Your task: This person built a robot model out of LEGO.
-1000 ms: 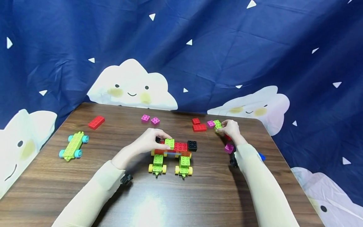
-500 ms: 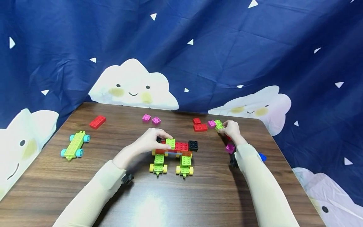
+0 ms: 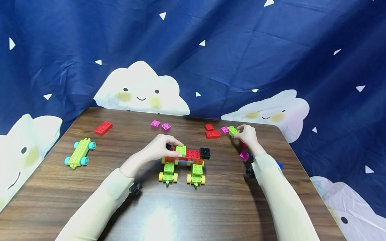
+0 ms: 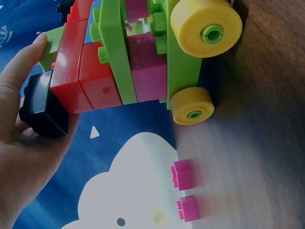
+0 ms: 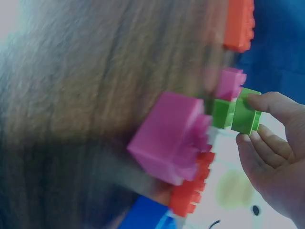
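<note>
We find the left hand part-closed, its thumb and fingers pinching a green block at the top of the wheeled build; whether the studs are fully seated we cannot tell. One black block sits by that palm; another, the far black block, stands at the build's opposite end, to the hand's right. We find the right hand likewise part-closed, pinching a green brick between thumb and fingers. A second green piece shows just beside it; we cannot tell whether they are joined. Left of this hand we note a pink block and, past it, a red block. Nearer its wrist we record a loose pink block. Well left of the left hand stands a blue-wheeled base.
</note>
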`<action>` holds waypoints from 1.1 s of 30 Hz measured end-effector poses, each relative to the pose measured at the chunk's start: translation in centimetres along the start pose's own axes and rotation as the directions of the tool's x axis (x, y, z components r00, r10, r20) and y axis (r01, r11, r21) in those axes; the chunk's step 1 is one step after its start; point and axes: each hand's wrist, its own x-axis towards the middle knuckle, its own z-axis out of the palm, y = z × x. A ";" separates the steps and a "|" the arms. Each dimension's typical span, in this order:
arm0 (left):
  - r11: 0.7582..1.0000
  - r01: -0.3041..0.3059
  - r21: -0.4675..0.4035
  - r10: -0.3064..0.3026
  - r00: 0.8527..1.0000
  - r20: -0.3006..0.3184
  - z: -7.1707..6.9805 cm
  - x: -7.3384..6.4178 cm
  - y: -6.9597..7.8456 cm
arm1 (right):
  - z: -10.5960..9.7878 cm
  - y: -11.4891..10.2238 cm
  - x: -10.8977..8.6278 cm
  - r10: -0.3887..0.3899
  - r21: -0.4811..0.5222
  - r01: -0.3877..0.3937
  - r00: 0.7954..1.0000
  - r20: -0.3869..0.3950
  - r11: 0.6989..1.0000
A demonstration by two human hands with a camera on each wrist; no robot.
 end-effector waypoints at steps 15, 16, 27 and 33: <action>1.000 0.023 -0.006 -0.023 1.000 0.003 -0.2 0.0 0.3 | -4.1 -9.1 -4.8 -0.232 0.251 0.256 0.965 -0.122 0.933; 1.000 0.024 -0.008 -0.024 1.000 0.003 -0.2 0.0 0.3 | -4.3 -9.8 -5.3 -0.245 0.259 0.269 0.962 -0.122 0.928; 1.000 0.015 -0.017 -0.015 1.000 0.000 -0.1 -0.1 0.2 | -4.1 -15.2 -9.1 -0.393 0.294 0.388 0.918 -0.046 0.873; 1.000 -0.009 -0.014 0.009 1.000 0.003 -0.1 0.0 0.1 | -2.8 -16.2 -10.0 -0.471 0.293 0.439 0.881 0.045 0.849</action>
